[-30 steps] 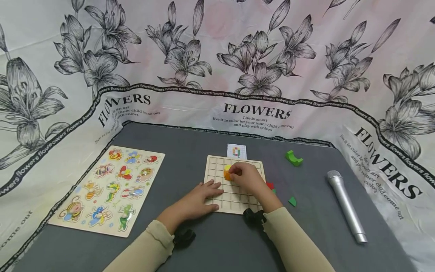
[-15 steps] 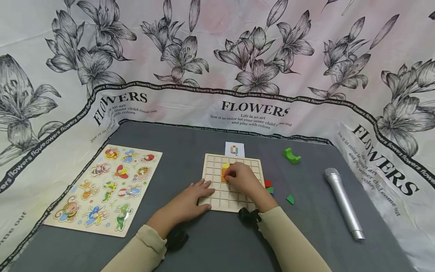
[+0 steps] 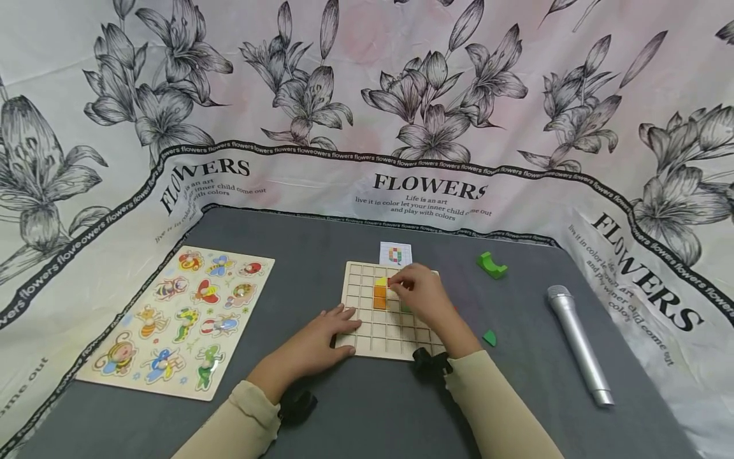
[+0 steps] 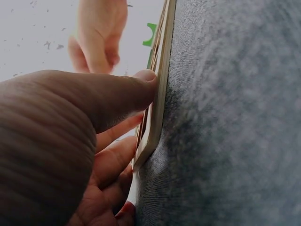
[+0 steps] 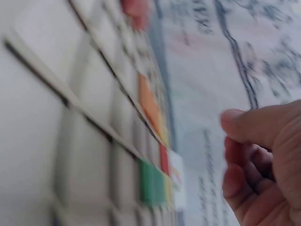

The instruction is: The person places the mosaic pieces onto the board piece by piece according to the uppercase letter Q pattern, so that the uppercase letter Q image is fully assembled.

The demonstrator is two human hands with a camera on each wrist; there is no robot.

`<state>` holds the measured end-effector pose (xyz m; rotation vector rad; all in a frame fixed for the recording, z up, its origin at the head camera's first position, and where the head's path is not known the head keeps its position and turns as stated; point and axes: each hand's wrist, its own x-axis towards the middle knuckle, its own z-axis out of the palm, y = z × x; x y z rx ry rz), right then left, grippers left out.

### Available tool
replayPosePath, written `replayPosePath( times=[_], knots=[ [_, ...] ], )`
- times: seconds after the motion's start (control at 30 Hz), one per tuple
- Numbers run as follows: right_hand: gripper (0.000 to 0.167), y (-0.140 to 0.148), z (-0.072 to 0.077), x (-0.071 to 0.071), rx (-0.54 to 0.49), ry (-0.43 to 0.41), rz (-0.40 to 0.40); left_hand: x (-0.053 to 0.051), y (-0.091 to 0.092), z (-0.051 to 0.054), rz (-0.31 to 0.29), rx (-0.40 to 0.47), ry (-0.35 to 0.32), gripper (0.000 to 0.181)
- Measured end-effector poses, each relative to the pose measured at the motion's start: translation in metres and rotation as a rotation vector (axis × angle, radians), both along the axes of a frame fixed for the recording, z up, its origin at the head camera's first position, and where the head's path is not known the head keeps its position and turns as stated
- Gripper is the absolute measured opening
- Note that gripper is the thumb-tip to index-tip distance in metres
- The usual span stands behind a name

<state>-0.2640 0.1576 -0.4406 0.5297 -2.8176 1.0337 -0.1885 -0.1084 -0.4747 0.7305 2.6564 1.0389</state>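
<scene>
A square wooden grid board [image 3: 390, 341] lies mid-table. Two orange blocks [image 3: 380, 297] sit in its cells in a column, with a yellow piece [image 3: 382, 281] above them. In the right wrist view, a red piece [image 5: 163, 159] and a green block [image 5: 153, 183] also show on the board. My left hand [image 3: 321, 338] rests with spread fingers on the board's left front part; its thumb [image 4: 136, 89] touches the near edge. Over the board's right half hovers my right hand [image 3: 423, 298], fingers loosely bent, nothing visible between thumb and forefinger.
A pattern card [image 3: 395, 254] lies behind the board. To the right are a green arch block [image 3: 492, 264], a green rounded piece [image 3: 489, 338] and a silver microphone [image 3: 579, 344]. An insect picture puzzle [image 3: 192, 344] lies at left. Patterned cloth [image 3: 430, 197] surrounds the table.
My right hand has let go of the lower orange block and moved up and right, uncovering both orange blocks. My left hand has slid slightly left on the board.
</scene>
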Motion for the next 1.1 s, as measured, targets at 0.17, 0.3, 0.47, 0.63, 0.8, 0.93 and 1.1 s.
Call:
replayPosePath(
  times=[0.17,0.3,0.47,0.63,0.8,0.93,1.1],
  knots=[
    [0.016,0.056,0.008,0.008,0.001,0.005,-0.138,0.0,0.001,-0.001,0.004,0.0,0.0,0.054],
    [0.018,0.103,-0.002,0.023,0.063,-0.062,-0.213,0.0,-0.002,-0.002,0.015,-0.009,-0.002,0.055],
    [0.014,0.145,-0.022,0.049,0.106,-0.064,-0.245,0.0,-0.007,-0.003,0.015,-0.02,0.006,0.055],
    [0.016,0.157,-0.029,0.06,0.096,-0.079,-0.255,0.001,-0.009,-0.001,0.03,-0.011,-0.004,0.055],
    [0.03,0.149,-0.026,0.063,0.127,-0.122,-0.196,0.002,-0.008,0.0,0.027,-0.01,-0.011,0.056],
    [0.031,0.15,-0.021,0.071,0.168,-0.154,-0.258,0.002,-0.004,0.0,0.02,-0.012,-0.008,0.057],
    [0.034,0.155,-0.016,0.077,0.166,-0.194,-0.333,0.002,0.001,0.001,0.012,-0.017,-0.012,0.056]
  ],
)
